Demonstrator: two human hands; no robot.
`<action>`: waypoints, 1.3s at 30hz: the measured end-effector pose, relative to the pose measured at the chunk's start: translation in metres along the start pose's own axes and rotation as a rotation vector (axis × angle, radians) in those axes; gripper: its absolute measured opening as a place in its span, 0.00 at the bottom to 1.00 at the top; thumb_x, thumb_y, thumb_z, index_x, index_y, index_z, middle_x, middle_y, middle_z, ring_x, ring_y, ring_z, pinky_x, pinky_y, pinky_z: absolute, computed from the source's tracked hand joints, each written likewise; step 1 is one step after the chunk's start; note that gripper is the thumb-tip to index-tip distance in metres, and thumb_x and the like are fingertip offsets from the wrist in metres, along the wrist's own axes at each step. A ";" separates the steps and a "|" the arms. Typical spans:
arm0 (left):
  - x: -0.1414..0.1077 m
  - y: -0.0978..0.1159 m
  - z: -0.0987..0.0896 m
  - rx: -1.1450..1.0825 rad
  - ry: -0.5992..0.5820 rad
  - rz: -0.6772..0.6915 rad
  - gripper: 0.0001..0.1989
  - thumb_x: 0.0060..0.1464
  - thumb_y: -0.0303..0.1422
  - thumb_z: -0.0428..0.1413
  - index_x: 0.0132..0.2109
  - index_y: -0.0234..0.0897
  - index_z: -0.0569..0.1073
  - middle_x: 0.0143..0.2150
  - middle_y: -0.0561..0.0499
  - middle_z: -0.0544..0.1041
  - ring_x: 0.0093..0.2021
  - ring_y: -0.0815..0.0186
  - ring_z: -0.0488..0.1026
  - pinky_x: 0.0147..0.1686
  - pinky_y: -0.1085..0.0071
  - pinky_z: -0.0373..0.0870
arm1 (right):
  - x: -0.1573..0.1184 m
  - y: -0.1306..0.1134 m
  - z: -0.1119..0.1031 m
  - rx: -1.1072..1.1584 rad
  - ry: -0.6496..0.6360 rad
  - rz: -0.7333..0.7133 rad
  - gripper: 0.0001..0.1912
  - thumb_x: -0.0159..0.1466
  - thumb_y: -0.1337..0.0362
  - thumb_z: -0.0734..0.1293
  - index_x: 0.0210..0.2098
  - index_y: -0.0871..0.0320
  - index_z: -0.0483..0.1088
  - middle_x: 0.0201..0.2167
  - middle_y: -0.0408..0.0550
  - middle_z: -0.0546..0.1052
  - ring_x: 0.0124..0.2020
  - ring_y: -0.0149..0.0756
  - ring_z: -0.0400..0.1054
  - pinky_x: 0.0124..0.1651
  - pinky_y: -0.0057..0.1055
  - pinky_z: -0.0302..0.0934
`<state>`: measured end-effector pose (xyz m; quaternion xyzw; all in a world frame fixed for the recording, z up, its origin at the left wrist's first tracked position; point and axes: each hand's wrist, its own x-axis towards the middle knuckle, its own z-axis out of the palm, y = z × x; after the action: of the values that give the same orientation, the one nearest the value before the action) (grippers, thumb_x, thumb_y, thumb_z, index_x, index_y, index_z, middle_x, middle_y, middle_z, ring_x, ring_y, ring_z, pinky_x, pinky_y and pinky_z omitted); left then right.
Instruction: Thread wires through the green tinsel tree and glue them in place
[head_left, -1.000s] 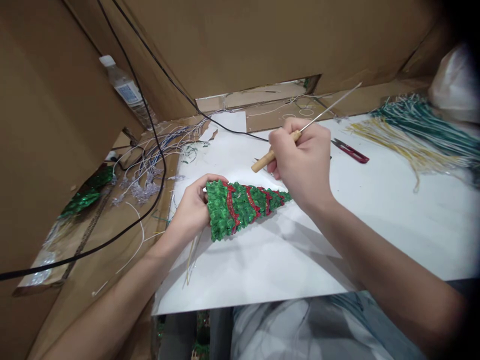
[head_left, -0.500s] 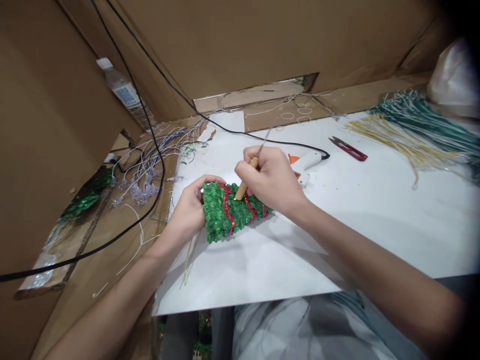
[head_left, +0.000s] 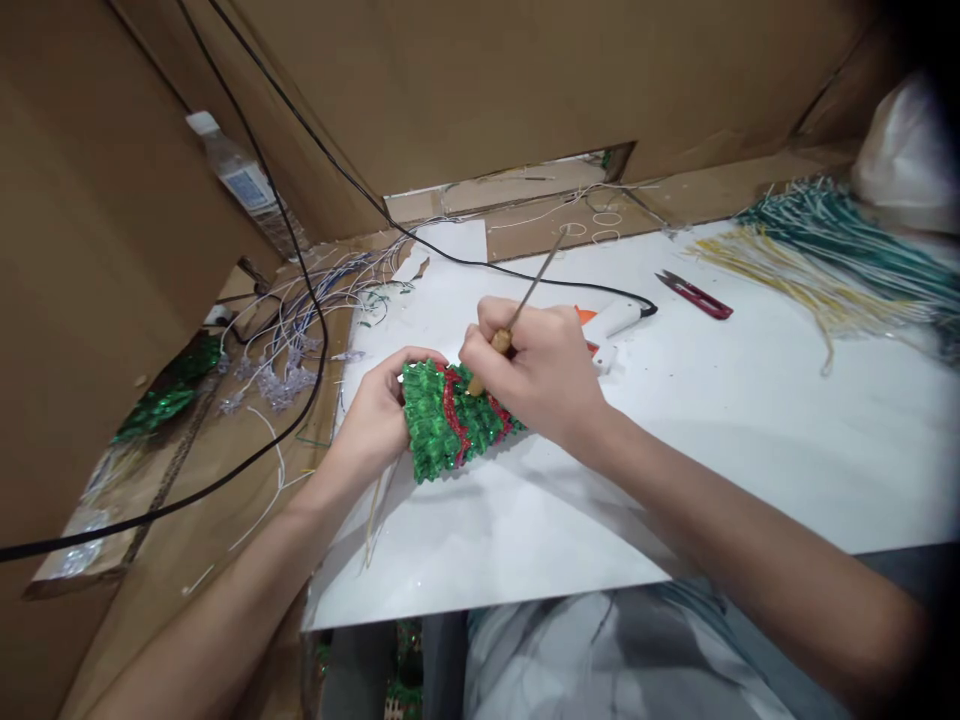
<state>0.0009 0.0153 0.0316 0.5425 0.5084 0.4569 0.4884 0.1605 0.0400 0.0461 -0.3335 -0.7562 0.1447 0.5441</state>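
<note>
Pinching firmly, my right hand (head_left: pixel 536 375) closes on the wooden handle of a steel awl (head_left: pixel 501 342), butt end at a green sequinned cone tree (head_left: pixel 442 420). My left hand (head_left: pixel 375 415) wraps the tree's wide end. Its long axis lies nearly level across my view, tip pointing right under my right hand, over a white sheet (head_left: pixel 750 470).

1 L hand (head_left: pixel 379 415), 1 R hand (head_left: pixel 536 375), 1 green sequin tree (head_left: pixel 442 420), 1 wood-handled awl (head_left: pixel 501 342), 1 glue gun (head_left: pixel 619 320), 1 pr red snips (head_left: pixel 694 296), 1 water btl (head_left: pixel 236 175).
</note>
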 end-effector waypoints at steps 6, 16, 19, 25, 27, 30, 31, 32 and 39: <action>-0.001 0.003 0.002 0.014 0.016 -0.002 0.15 0.36 0.23 0.62 0.36 0.34 0.72 0.28 0.56 0.74 0.25 0.73 0.69 0.24 0.79 0.66 | 0.002 -0.010 -0.009 -0.006 0.146 -0.014 0.18 0.62 0.66 0.59 0.19 0.55 0.49 0.16 0.37 0.51 0.18 0.24 0.47 0.24 0.25 0.47; -0.001 0.003 -0.001 0.040 0.030 -0.046 0.18 0.34 0.24 0.63 0.38 0.36 0.72 0.28 0.58 0.75 0.25 0.71 0.70 0.26 0.77 0.67 | 0.011 0.011 -0.026 0.143 -0.440 0.267 0.12 0.65 0.58 0.59 0.28 0.57 0.62 0.20 0.38 0.60 0.22 0.26 0.53 0.27 0.25 0.46; -0.001 0.001 -0.004 0.021 0.002 -0.040 0.20 0.33 0.23 0.64 0.38 0.36 0.72 0.28 0.58 0.75 0.26 0.71 0.70 0.28 0.77 0.68 | 0.010 0.021 -0.029 0.178 -0.586 0.346 0.13 0.58 0.55 0.67 0.38 0.58 0.70 0.20 0.36 0.61 0.21 0.25 0.52 0.26 0.25 0.46; -0.002 0.000 -0.006 0.016 -0.040 -0.033 0.20 0.36 0.23 0.64 0.40 0.37 0.71 0.29 0.57 0.75 0.27 0.71 0.70 0.29 0.76 0.69 | 0.010 0.029 -0.027 0.248 -0.692 0.421 0.22 0.53 0.52 0.71 0.44 0.58 0.75 0.23 0.39 0.66 0.21 0.24 0.52 0.25 0.25 0.45; -0.002 0.001 -0.005 0.017 -0.042 -0.032 0.21 0.36 0.24 0.65 0.41 0.36 0.71 0.28 0.57 0.75 0.27 0.71 0.70 0.28 0.77 0.69 | 0.010 0.029 -0.026 0.249 -0.687 0.432 0.22 0.53 0.53 0.71 0.43 0.58 0.76 0.23 0.40 0.67 0.20 0.24 0.52 0.24 0.26 0.45; -0.003 0.003 -0.004 0.005 -0.035 -0.036 0.21 0.35 0.24 0.65 0.40 0.35 0.71 0.27 0.57 0.75 0.26 0.71 0.69 0.27 0.77 0.69 | 0.010 0.028 -0.025 0.239 -0.676 0.440 0.21 0.54 0.54 0.70 0.43 0.60 0.76 0.23 0.41 0.67 0.20 0.24 0.52 0.23 0.26 0.45; -0.002 0.004 -0.004 0.001 -0.030 -0.037 0.21 0.35 0.24 0.65 0.40 0.35 0.71 0.27 0.57 0.75 0.26 0.71 0.69 0.27 0.77 0.69 | 0.010 0.028 -0.025 0.238 -0.675 0.441 0.20 0.54 0.55 0.70 0.43 0.60 0.76 0.23 0.41 0.68 0.20 0.24 0.52 0.23 0.26 0.46; -0.002 0.004 -0.004 0.001 -0.026 -0.039 0.21 0.35 0.24 0.66 0.40 0.35 0.71 0.27 0.57 0.75 0.26 0.72 0.69 0.27 0.78 0.69 | 0.011 0.028 -0.025 0.240 -0.676 0.441 0.20 0.54 0.55 0.70 0.43 0.60 0.76 0.23 0.41 0.68 0.20 0.24 0.52 0.23 0.26 0.46; -0.001 0.000 -0.007 -0.011 -0.046 -0.065 0.20 0.35 0.24 0.66 0.39 0.37 0.72 0.29 0.56 0.75 0.27 0.71 0.70 0.28 0.77 0.69 | 0.012 0.029 -0.027 0.278 -0.695 0.476 0.19 0.53 0.57 0.70 0.42 0.59 0.76 0.22 0.40 0.67 0.20 0.23 0.53 0.23 0.25 0.46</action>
<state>-0.0056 0.0145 0.0327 0.5333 0.5117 0.4311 0.5176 0.1930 0.0656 0.0479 -0.3534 -0.7698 0.4697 0.2490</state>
